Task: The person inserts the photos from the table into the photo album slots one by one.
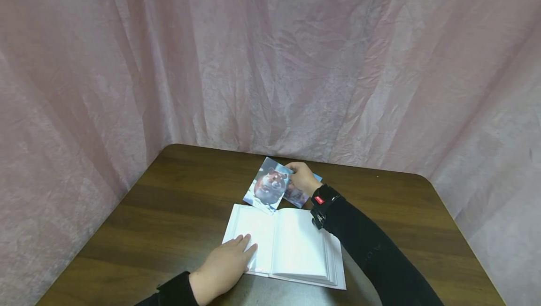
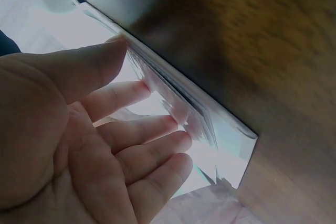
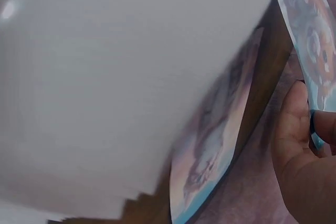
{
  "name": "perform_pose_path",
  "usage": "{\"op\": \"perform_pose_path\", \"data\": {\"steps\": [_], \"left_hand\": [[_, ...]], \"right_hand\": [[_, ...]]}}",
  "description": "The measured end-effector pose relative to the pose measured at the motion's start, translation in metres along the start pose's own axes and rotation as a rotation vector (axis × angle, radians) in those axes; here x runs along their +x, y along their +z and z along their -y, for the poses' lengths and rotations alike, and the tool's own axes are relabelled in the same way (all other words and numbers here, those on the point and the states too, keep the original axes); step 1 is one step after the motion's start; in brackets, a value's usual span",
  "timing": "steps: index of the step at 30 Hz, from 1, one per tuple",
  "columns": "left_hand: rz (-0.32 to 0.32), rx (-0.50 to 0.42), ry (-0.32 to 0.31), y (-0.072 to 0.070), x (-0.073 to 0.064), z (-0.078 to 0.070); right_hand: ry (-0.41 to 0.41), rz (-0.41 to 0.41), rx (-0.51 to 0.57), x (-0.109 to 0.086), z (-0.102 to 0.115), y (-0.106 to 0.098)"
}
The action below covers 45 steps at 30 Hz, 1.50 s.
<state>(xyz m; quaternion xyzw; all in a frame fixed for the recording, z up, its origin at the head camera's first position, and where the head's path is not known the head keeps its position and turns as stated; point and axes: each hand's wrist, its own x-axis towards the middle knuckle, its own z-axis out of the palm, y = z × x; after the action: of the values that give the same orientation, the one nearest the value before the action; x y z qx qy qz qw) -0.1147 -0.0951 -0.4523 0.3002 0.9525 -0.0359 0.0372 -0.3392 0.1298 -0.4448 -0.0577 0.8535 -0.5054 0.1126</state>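
Note:
A white album (image 1: 297, 245) lies open on the table. My left hand (image 1: 226, 263) rests flat at its left page, fingers extended; the left wrist view shows this hand (image 2: 121, 135) close over the page edges (image 2: 184, 103). Beyond the album, my right hand (image 1: 302, 178) pinches the corner of a picture card (image 1: 268, 186) with a brown furry animal on it. The right wrist view has thumb and finger on that card (image 3: 315, 40), which is tilted up. A second picture card (image 1: 297, 195) lies behind the album, partly hidden by the right hand.
The brown wooden table (image 1: 160, 212) has rounded far corners. A pink curtain (image 1: 270, 62) hangs right behind its far edge. The right forearm in a black sleeve (image 1: 372, 245) crosses over the album's right side.

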Motion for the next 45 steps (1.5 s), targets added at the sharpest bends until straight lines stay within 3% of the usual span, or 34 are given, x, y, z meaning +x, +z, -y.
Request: {"op": "perform_pose_path", "data": {"steps": [12,20,45], "left_hand": [[0.013,-0.018,-0.002,0.002,-0.001,0.001],[0.013,-0.029,-0.002,0.003,0.0,0.001],[0.0,-0.053,-0.002,0.003,0.0,0.002]], "right_hand": [[0.005,0.075,-0.053,0.001,0.008,-0.004],[-0.036,0.11,-0.134,0.0,0.019,-0.001],[-0.005,0.261,-0.157,-0.007,0.018,0.021]]}}
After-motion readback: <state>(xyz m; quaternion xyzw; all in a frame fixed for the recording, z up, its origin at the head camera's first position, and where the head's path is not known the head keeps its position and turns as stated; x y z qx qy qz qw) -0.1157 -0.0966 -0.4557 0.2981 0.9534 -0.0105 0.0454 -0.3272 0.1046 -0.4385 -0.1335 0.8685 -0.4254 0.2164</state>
